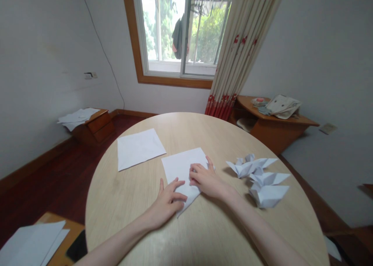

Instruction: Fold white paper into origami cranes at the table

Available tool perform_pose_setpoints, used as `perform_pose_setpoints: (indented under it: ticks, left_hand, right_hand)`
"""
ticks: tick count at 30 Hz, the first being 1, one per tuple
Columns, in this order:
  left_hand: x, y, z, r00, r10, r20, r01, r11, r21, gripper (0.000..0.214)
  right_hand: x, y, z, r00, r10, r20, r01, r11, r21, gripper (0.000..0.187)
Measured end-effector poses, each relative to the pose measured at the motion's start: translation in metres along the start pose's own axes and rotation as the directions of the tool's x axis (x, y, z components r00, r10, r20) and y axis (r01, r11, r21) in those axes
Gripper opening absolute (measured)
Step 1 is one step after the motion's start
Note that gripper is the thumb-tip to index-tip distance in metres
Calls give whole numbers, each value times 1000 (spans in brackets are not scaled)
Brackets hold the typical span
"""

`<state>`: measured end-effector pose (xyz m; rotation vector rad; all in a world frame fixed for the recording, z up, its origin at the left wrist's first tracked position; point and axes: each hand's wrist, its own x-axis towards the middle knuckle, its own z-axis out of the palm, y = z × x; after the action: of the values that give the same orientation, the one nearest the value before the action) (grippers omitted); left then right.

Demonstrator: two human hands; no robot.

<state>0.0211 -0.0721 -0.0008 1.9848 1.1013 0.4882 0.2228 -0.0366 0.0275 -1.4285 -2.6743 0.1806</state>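
A white sheet of paper [182, 163] lies on the round wooden table, its near part tapering to a point and its right edge partly covered by a hand. My left hand [169, 202] rests on the lower left of this sheet with fingers spread. Across its right side lies my right hand [205, 178], fingers apart and somewhat bent, fingertips touching the paper. Neither hand grips anything that I can see. To the right are several folded white paper figures [269, 194] with pointed wings, standing close together.
A white paper stack [141, 149] lies at the table's [131, 211] far left. More paper [32, 242] sits on a wooden surface at lower left, and papers [77, 116] top a small cabinet. A corner desk [279, 122] stands beyond the table, by the curtain [239, 52].
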Motion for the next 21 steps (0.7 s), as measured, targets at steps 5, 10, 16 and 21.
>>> perform_pose_setpoints:
  ticks: [5, 10, 16, 21]
  left_hand:
    - [-1, 1, 1, 999, 29, 19, -30, 998, 52, 13]
    - [-2, 5, -2, 999, 18, 32, -19, 998, 60, 5]
    - [-5, 5, 0, 993, 117, 15, -118, 982, 149, 3]
    - [-7, 2, 2, 983, 184, -3, -178, 955, 236, 31]
  right_hand:
    - [-1, 3, 4, 1000, -1, -7, 1, 1000, 22, 15]
    - [0, 4, 6, 1000, -9, -26, 9, 1000, 22, 10]
    - [3, 7, 8, 998, -35, -47, 36, 999, 25, 13]
    - [4, 10, 11, 997, -42, -57, 45, 998, 42, 16]
